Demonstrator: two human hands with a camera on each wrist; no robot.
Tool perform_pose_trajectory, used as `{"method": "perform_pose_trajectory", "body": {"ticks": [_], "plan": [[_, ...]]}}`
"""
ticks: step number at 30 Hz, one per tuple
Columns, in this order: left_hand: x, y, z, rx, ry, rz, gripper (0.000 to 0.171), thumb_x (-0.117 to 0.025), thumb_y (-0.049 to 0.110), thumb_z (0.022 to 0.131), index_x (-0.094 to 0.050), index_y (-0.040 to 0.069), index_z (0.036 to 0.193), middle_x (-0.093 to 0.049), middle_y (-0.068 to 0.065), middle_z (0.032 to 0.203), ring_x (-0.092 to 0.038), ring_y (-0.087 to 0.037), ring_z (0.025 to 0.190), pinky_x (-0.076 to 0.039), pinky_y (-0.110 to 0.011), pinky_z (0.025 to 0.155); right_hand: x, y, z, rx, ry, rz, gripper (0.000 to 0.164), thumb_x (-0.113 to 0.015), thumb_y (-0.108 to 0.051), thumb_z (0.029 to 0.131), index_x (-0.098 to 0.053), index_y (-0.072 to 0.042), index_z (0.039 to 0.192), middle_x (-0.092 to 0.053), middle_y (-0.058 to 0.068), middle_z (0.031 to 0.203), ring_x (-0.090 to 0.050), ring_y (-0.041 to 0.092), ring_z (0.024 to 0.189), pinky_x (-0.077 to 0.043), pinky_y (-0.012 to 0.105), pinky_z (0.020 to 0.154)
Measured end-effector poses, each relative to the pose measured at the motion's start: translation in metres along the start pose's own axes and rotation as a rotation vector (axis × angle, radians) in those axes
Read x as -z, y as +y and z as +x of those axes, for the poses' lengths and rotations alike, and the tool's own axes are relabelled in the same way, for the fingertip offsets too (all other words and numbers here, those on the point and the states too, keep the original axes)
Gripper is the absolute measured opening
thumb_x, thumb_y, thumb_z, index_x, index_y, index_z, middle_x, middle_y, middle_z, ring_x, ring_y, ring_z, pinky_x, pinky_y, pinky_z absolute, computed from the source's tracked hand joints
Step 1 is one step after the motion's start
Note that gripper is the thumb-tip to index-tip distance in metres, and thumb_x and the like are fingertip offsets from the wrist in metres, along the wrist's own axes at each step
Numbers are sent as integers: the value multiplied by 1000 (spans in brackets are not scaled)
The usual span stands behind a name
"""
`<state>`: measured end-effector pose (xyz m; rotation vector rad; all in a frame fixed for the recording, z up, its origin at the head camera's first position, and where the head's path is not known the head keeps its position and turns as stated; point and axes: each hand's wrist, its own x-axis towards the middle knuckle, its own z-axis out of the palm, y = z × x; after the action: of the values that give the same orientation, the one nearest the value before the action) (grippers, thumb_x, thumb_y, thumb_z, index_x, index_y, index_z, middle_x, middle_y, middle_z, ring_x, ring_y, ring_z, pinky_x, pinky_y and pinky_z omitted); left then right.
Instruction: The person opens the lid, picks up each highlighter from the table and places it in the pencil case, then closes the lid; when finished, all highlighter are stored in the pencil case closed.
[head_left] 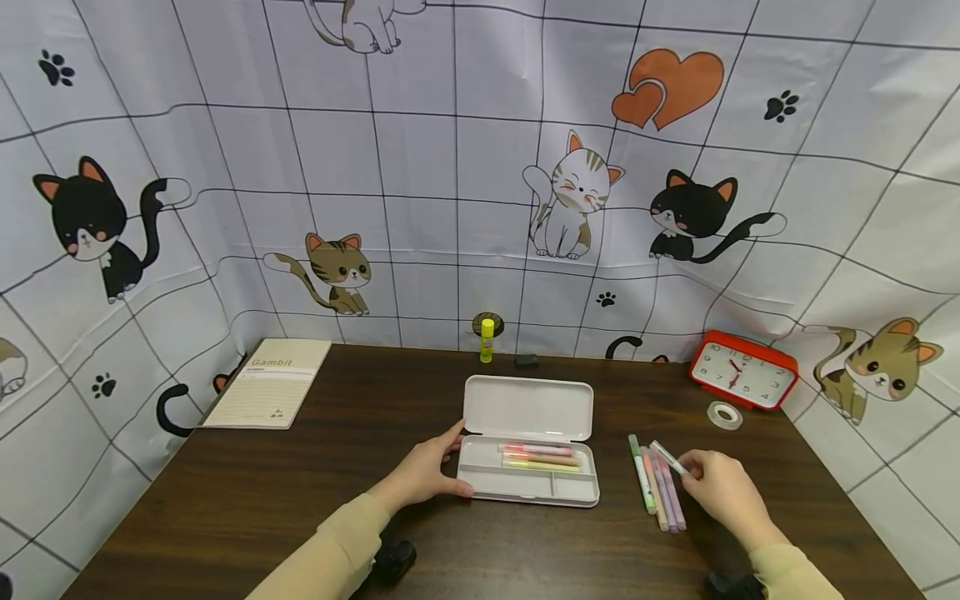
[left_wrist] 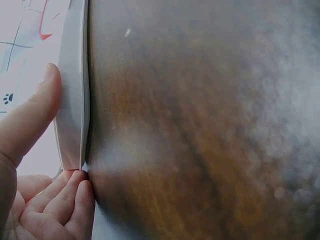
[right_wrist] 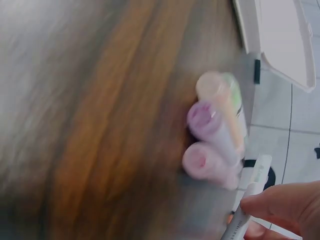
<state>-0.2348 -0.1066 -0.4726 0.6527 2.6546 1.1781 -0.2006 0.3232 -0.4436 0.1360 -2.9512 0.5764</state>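
Now | left hand (head_left: pixel 423 475) steadies case (head_left: pixel 528 408) edge | right hand (head_left: pixel 722 487) pinches pen (head_left: pixel 669 458)

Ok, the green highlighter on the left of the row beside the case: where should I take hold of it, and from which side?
Grip the green highlighter at mid-barrel, coming from above and from its free left side. It lies flat on the table, lengthwise away from the person, with the orange highlighter tight against its right, so only top and left are open. The right hand already pinches a white pen.
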Motion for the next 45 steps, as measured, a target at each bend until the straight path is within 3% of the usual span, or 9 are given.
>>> {"method": "perform_pose_trajectory", "body": {"ticks": [6,16,24,41,45], "plan": [[0,1,2,-2,-4,0,107,-84,33,70,-21,2,151,-48,-18,140,-51,-31,125,-45,-44,100,0,-13,2,29,-6,-3,13,-66,-2,79,-71,-1,91,-48,-1,67,-40,14,58,-30,27,49],[-1,3,1,8,-14,-5,106,-84,32,71,-20,3,151,-48,-18,140,-50,-31,125,-44,-44,100,-3,-29,6,85,-14,-41,12,-71,-8,81,-72,-4,92,-59,1,75,-50,14,66,-43,32,55],[-1,3,1,13,-20,-10,107,-84,32,71,-20,4,151,-47,-18,140,-50,-32,125,-44,-44,100,-7,-47,12,112,-15,-42,15,-67,-4,78,-72,-7,92,-60,1,78,-56,15,69,-47,34,58],[1,2,0,9,-16,5,107,-83,33,71,-20,1,151,-47,-18,140,-50,-32,125,-44,-44,100,-31,-98,29,210,0,-6,15,-72,-3,76,-74,-10,89,-54,-4,72,-45,10,63,-40,26,54],[1,2,-1,7,-18,2,107,-84,33,71,-20,1,151,-47,-18,140,-50,-32,125,-45,-43,100,-35,-109,31,236,-7,-13,14,-73,-4,76,-73,-11,87,-52,-5,70,-44,9,63,-41,30,56]]}}
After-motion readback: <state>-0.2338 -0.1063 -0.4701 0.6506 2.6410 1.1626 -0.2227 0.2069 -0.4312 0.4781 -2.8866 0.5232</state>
